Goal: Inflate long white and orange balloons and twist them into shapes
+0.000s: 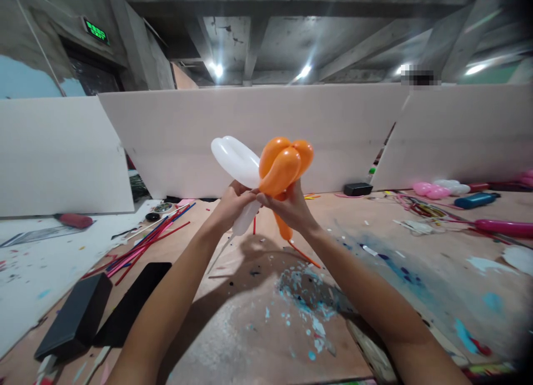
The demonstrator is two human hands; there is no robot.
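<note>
Both hands meet in front of me above the table. My left hand (235, 204) is closed around the lower part of a white twisted balloon (236, 160), whose folded loops lean up to the left. Its thin uninflated tail hangs down on the left. My right hand (293, 204) grips an orange twisted balloon (281, 166), with several rounded loops standing above the fingers. An orange inflated stub and a thin tail hang below that hand. The two balloons touch where the fingertips come together; the exact join is hidden by the fingers.
Uninflated balloons (145, 243) lie at left, near a black power bank (77, 313) and a black phone (135, 302) with cables. White boards (258, 118) stand behind. At right are pink balloons (431, 190), a blue bottle-like object (474, 201) and a magenta balloon (503, 227). Paint stains the table (233, 318).
</note>
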